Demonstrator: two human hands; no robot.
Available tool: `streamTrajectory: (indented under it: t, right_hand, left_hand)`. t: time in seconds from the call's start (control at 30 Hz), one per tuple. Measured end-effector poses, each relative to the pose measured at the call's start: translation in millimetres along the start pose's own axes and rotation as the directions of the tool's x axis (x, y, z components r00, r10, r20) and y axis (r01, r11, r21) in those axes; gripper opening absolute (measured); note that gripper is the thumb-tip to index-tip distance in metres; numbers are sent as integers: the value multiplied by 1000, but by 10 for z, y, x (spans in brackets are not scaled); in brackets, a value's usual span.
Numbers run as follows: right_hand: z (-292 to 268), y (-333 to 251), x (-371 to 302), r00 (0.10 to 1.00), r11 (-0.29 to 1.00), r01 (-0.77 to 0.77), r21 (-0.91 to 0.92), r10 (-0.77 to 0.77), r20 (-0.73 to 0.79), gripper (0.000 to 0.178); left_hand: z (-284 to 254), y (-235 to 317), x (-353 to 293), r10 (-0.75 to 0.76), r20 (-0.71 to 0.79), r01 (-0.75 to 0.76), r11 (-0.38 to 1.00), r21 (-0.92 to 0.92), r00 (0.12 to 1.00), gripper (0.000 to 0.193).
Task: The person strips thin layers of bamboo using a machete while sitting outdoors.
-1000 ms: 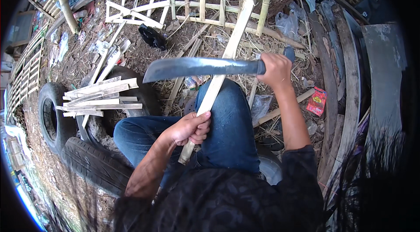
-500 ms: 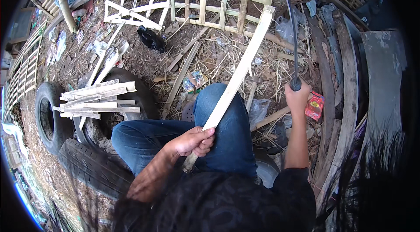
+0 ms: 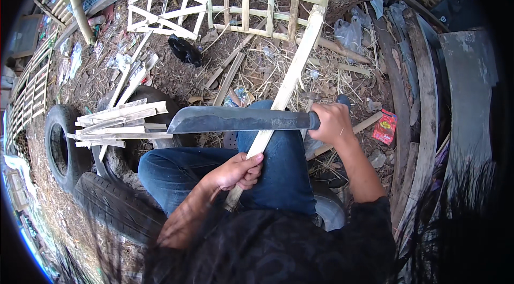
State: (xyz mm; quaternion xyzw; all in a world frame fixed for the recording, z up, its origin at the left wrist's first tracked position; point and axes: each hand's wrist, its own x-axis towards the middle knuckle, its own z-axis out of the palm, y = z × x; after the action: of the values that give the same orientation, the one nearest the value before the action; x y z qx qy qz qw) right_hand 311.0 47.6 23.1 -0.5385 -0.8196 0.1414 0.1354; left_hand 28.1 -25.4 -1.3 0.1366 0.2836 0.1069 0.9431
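Observation:
My left hand [image 3: 239, 172] is closed round the near end of a long, pale bamboo strip [image 3: 296, 70]. The strip slants up and away to the right across my bent knee. In my right hand [image 3: 331, 123] is the black handle of a machete [image 3: 241, 120], gripped with the fingers wrapped round it. Its broad dark blade points left and lies crosswise over the strip, a little beyond my left hand. Whether the blade touches the strip or hovers just above it, I cannot tell.
Cut bamboo pieces [image 3: 123, 122] are stacked on an old tyre at my left, beside more tyres [image 3: 65, 137]. A bamboo lattice [image 3: 257, 12] stands ahead. Long planks [image 3: 425, 102] lie at the right, near a red packet [image 3: 384, 127]. A black plastic bag [image 3: 183, 50] lies on the littered ground.
The machete has swung from upright at the right to lying crosswise over the bamboo strip, as my right hand moved left. My left hand keeps its hold in nearly the same place.

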Motion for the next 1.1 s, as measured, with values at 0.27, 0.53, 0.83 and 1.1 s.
streamTrajectory:
  t: [0.27, 0.53, 0.83, 1.1]
  right_hand:
    - [-316, 396, 457, 937, 926, -349, -141, 341, -82, 22]
    - [10, 185, 93, 987, 991, -114, 67, 121, -110, 20]
    - [-293, 531, 737, 932, 920, -357, -162, 339, -127, 18]
    - [-185, 327, 329, 939, 954, -286, -92, 260, -226, 26]
  left_hand:
    - [137, 142, 25, 37, -77, -38, 999, -19, 996, 47]
    - [14, 39, 7, -4, 26, 7, 994, -105, 1000, 47]
    - [156, 244, 62, 47, -86, -49, 999, -18, 995, 45]
    - [1, 81, -38, -31, 15, 32, 999, -15, 999, 47]
